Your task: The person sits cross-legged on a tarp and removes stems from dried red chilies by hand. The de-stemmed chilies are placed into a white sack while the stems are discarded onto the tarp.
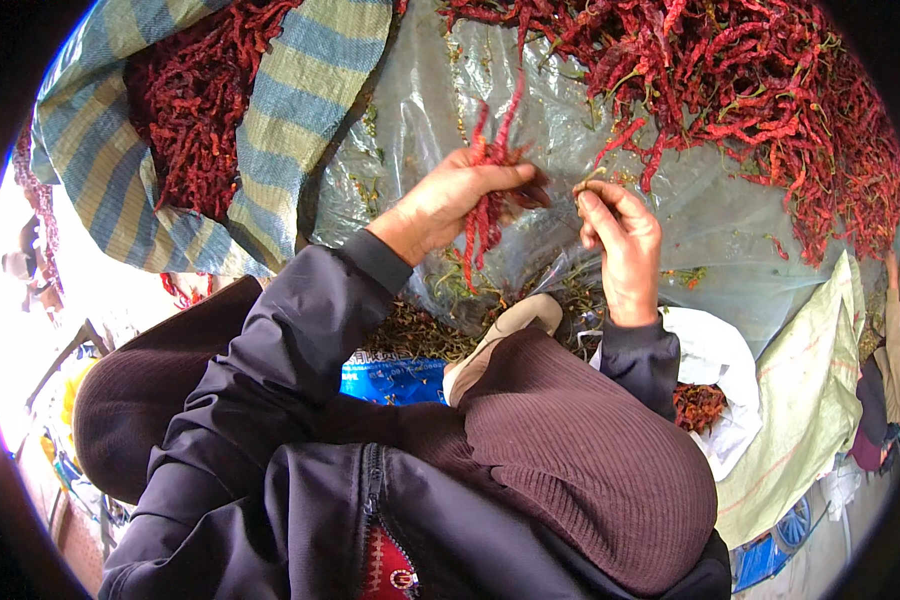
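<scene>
My left hand [472,187] is closed around a small bunch of dried red chili peppers [484,229], whose tips stick out above and below the fingers. To its right, my right hand [621,225] pinches a thin pale chili stem [591,178] between thumb and fingertips. A big heap of red chilies [720,90] lies at the upper right on a clear plastic sheet [420,112]. At the upper left, a blue-and-beige striped woven sack [277,127] stands open with more red chilies [195,112] inside.
Brown and green stems and scraps [420,330] lie near my shoe [502,330], beside a blue printed sheet [394,381]. At the right are a white bag [709,345] holding dark red pieces and a pale woven sack [802,405]. Part of another person [896,360] shows at the right rim.
</scene>
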`<action>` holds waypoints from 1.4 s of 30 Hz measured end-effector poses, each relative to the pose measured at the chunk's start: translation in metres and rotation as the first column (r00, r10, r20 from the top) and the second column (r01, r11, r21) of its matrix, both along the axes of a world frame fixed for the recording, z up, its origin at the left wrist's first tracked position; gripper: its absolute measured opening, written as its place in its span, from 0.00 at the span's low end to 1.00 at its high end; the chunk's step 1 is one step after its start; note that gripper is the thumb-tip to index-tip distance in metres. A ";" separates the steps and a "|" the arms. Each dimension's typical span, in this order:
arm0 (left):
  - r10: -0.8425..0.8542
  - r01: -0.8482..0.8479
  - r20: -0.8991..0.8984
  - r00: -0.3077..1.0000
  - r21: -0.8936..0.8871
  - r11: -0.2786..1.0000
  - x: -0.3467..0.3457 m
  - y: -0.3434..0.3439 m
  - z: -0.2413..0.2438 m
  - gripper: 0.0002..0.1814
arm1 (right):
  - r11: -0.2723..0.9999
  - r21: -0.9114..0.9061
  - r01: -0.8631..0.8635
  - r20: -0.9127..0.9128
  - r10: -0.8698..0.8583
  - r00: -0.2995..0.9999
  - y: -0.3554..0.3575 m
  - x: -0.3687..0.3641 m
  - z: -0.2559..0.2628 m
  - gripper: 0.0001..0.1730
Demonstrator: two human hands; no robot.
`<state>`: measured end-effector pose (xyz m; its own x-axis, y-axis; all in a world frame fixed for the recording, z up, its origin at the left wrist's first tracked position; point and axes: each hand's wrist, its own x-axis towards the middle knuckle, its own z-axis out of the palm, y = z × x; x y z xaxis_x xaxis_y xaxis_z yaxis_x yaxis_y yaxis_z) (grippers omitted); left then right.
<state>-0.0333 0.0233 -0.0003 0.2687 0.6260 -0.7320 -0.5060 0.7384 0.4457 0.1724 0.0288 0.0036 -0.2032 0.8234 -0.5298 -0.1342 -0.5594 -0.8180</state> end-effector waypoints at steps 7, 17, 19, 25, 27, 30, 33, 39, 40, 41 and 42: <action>-0.155 0.150 0.125 0.980 0.049 0.987 0.007 0.004 -0.007 0.12 | 0.998 0.049 0.025 0.078 -0.029 0.997 -0.020 0.050 0.069 0.03; -0.084 0.084 0.007 0.996 0.035 0.996 0.002 0.012 -0.020 0.11 | 0.874 -0.366 -0.320 0.778 0.477 0.409 -0.077 0.179 0.125 0.13; -0.154 0.158 -0.062 0.986 0.085 0.984 0.006 0.010 -0.019 0.11 | 0.967 0.012 -0.256 0.807 0.141 0.573 -0.049 0.142 0.076 0.10; -0.209 0.207 0.007 0.978 0.113 0.972 0.022 0.014 -0.006 0.09 | 0.838 0.141 -0.527 0.974 -0.021 0.226 0.050 0.088 -0.055 0.17; -0.156 0.150 0.041 0.987 0.117 0.982 0.017 0.011 -0.008 0.09 | 0.857 0.161 -0.489 0.935 0.025 0.353 0.046 0.096 -0.066 0.15; -0.119 0.114 0.063 0.991 0.088 0.990 0.018 0.000 -0.006 0.11 | 0.970 0.152 -0.192 0.586 0.068 0.808 0.012 0.087 -0.031 0.11; -0.091 0.084 0.159 0.983 0.052 0.995 0.028 -0.010 -0.011 0.16 | 0.983 0.023 -0.184 0.351 0.164 0.922 -0.012 0.041 0.018 0.10; -0.026 0.017 0.128 0.991 0.069 0.997 0.044 -0.002 -0.001 0.13 | 0.980 -0.033 -0.198 0.230 0.200 0.952 -0.030 0.017 0.021 0.10; 0.001 -0.008 0.167 0.986 0.042 0.999 0.040 -0.002 -0.005 0.11 | 0.970 -0.001 -0.244 0.258 0.236 0.937 -0.030 0.016 0.019 0.10; 0.005 -0.012 0.151 0.988 0.045 0.999 0.039 -0.004 -0.006 0.10 | 0.957 0.029 -0.289 0.286 0.270 0.920 -0.029 0.015 0.017 0.10; 0.005 -0.012 0.145 0.989 0.049 0.999 0.040 -0.005 -0.007 0.10 | 0.942 0.056 -0.332 0.323 0.297 0.898 -0.029 0.016 0.016 0.11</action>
